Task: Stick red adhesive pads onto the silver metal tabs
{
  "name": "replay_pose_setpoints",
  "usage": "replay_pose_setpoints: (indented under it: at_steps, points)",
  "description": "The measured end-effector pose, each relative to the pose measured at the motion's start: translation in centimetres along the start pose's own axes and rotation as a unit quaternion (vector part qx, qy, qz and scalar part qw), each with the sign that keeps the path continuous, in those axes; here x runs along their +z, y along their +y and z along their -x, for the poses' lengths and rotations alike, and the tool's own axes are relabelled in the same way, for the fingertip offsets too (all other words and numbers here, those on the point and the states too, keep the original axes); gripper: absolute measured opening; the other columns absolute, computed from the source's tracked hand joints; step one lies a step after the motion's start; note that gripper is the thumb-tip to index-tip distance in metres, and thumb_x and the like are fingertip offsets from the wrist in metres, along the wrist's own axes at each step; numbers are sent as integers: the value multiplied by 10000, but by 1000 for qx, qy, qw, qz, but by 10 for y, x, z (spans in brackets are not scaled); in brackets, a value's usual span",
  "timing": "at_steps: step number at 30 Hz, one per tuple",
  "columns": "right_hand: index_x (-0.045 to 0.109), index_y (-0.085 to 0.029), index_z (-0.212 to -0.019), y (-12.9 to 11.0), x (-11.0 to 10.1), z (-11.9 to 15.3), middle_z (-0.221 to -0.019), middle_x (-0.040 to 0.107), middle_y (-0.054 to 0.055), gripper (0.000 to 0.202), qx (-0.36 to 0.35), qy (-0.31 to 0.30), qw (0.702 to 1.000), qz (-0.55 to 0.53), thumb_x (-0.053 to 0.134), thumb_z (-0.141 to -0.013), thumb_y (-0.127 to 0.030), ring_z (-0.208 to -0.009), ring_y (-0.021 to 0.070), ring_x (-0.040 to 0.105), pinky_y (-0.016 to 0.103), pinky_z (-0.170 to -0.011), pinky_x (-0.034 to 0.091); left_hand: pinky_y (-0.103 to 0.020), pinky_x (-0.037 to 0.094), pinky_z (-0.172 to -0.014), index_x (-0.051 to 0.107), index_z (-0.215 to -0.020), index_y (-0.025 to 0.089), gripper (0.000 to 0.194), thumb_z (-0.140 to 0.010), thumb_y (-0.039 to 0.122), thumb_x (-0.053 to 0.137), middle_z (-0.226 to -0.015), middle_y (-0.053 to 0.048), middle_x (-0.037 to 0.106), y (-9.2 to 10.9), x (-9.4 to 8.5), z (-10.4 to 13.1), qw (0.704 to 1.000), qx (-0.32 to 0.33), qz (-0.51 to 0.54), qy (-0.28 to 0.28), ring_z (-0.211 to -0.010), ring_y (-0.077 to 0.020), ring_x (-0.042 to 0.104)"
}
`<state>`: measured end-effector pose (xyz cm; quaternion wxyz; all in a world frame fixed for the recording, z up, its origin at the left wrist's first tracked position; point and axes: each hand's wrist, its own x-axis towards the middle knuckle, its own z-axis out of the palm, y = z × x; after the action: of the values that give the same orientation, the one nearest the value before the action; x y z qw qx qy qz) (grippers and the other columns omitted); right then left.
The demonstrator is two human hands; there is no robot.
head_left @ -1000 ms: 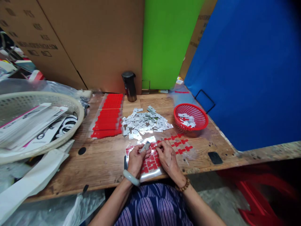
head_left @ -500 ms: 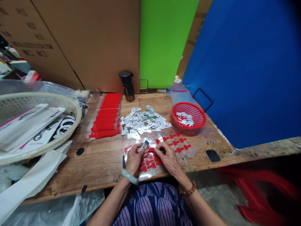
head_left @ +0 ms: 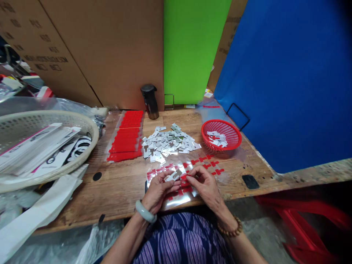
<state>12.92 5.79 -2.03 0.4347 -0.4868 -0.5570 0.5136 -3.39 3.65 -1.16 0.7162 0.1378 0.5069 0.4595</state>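
Left hand: grip clamped on a small metal plate above the clear sheet on the counter. Right hand: fingertips pinched on a red piece. From the plate, heaped plates lie at 12 o'clock, the red basket between 1 and 2.

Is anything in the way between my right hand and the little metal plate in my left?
Nothing visible blocks the way to the plate. Only the red piece your right hand pinches shows between; the clear sheet lies beneath both.
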Motion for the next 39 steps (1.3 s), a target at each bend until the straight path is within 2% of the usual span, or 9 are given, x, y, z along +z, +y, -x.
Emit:
replay_pose_setpoints:
  at_steps: [5, 12, 25, 39]
  points:
    - [525, -190, -725, -12, -2, 8, -733, 544, -15, 72, 7, -21, 1000, 16, 587, -748, -219, -694, 128, 530, 240, -644, 438, -234, 560, -683, 564, -965, 95, 312, -684, -32, 608, -817, -124, 716, 1, 7, 17, 999, -37, 3, -30, -749, -197, 700]
    - [524, -192, -715, -20, -3, 16, -695, 534, -33, 60, -1, -69, 995, 76, 559, -763, -179, -669, 116, 510, 227, -630, 405, -218, 554, -675, 561, -1023, 83, 375, -668, -23, 623, -750, -105, 720, -1, 9, 24, 998, -56, -3, -40, -702, -181, 702]
    - [505, -190, -716, -35, -5, 21, -664, 501, -43, 99, -25, -79, 988, 131, 506, -788, -123, -624, 100, 465, 207, -579, 355, -217, 544, -656, 557, -1036, 74, 402, -653, 16, 662, -741, -99, 723, 6, 14, 32, 996, -65, -26, -55, -671, -170, 699]
    - [498, -188, -735, -28, -2, 20, -682, 507, -49, 105, -37, -74, 986, 146, 517, -794, -104, -641, 92, 468, 195, -609, 359, -229, 531, -696, 503, -1106, 59, 429, -694, 27, 619, -741, -128, 728, 5, 13, 32, 996, -57, -46, -56, -659, -147, 693]
